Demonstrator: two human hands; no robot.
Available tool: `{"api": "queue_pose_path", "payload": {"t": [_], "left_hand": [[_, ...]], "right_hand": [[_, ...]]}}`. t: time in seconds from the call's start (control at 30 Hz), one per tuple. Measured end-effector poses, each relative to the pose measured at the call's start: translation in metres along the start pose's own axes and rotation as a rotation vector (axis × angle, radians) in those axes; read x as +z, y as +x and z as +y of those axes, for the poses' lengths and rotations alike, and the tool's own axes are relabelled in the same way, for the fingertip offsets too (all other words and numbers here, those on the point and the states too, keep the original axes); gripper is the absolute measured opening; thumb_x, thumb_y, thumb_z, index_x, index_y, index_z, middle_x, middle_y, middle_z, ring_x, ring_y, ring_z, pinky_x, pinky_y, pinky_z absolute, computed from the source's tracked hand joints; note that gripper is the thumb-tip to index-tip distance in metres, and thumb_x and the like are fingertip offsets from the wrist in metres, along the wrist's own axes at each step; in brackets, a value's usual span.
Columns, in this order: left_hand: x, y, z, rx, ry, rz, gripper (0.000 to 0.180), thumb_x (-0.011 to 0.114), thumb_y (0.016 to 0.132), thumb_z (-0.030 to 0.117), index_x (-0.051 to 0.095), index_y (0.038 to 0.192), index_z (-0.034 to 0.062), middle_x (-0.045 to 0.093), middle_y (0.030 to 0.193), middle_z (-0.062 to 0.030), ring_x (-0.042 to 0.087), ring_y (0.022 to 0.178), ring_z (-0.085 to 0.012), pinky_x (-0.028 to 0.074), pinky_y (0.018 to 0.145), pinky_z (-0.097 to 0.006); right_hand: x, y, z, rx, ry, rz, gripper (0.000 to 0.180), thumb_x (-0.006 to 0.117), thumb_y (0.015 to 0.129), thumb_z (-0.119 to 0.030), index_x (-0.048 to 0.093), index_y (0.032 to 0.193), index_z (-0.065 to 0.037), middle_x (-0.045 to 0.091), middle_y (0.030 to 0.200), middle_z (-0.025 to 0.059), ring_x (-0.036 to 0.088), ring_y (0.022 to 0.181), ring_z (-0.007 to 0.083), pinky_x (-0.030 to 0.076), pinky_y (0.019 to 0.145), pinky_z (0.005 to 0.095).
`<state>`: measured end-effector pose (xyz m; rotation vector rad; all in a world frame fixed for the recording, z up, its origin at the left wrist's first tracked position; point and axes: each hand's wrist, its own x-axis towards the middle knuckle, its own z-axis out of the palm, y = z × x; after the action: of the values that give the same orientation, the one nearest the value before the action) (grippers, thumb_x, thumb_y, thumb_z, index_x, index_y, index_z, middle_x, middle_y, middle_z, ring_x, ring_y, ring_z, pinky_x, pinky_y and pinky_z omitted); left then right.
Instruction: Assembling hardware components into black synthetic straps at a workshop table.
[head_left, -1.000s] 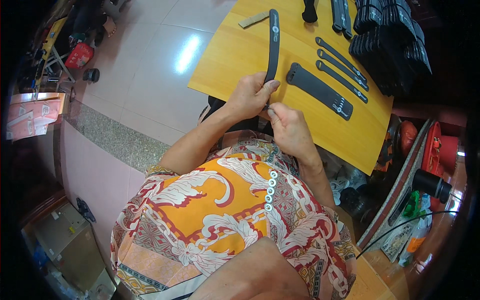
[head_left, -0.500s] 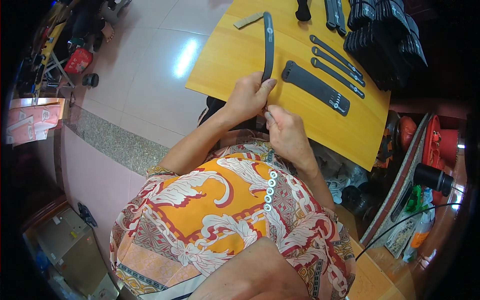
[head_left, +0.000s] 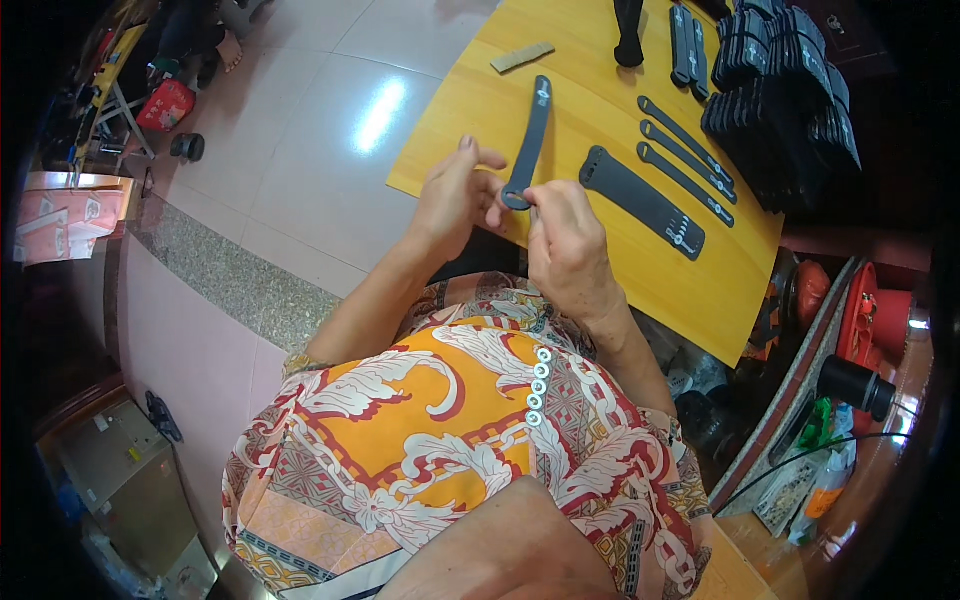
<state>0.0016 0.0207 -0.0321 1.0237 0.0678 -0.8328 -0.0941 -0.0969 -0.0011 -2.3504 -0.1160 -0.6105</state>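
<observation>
A narrow dark grey strap (head_left: 533,140) stands up above the near edge of the yellow table (head_left: 460,120). Its slotted lower end is pinched in the thumb and fingers of my right hand (head_left: 570,240). Just left of that end is my left hand (head_left: 455,205), its thumb raised and fingers apart; whether a fingertip touches the strap is unclear. To the right lies a wide dark grey band (head_left: 640,200) with slots and a white print. Beyond it, three narrow straps (head_left: 686,185) rest side by side.
Bundled stacks of dark straps (head_left: 765,130) crowd the table's far right. More straps (head_left: 688,52) and a black strap-like piece (head_left: 628,35) lie at the far side. A short tan strip (head_left: 522,57) is near the far left edge. A cluttered shelf (head_left: 790,440) stands at right.
My left hand has let go of the strap and opened, moving slightly left. The strap has come lower, its slotted end now showing in my right hand's pinch. The whole view has shifted slightly.
</observation>
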Motion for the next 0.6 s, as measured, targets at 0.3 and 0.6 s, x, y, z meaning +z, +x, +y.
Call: {"api": "queue_pose_path", "payload": {"t": [0.3, 0.6], "left_hand": [[-0.014, -0.025, -0.012, 0.489, 0.471, -0.032, 0.018, 0.058, 0.080, -0.001, 0.059, 0.098, -0.0046, 0.063, 0.083, -0.0080, 0.058, 0.075, -0.0077, 0.048, 0.065, -0.023], [-0.019, -0.021, -0.012, 0.663, 0.715, 0.035, 0.017, 0.061, 0.077, 0.000, 0.061, 0.093, -0.0041, 0.063, 0.074, -0.0121, 0.061, 0.065, -0.0121, 0.048, 0.057, -0.025]], "right_hand": [[0.015, 0.017, -0.004, 0.300, 0.234, -0.049, 0.012, 0.052, 0.081, 0.002, 0.057, 0.091, 0.006, 0.059, 0.084, 0.0174, 0.059, 0.075, 0.0278, 0.046, 0.066, 0.0308], [0.017, 0.022, 0.002, 0.289, 0.259, -0.137, 0.015, 0.051, 0.079, 0.001, 0.057, 0.092, 0.007, 0.058, 0.085, 0.0237, 0.058, 0.078, 0.0375, 0.047, 0.070, 0.0395]]}}
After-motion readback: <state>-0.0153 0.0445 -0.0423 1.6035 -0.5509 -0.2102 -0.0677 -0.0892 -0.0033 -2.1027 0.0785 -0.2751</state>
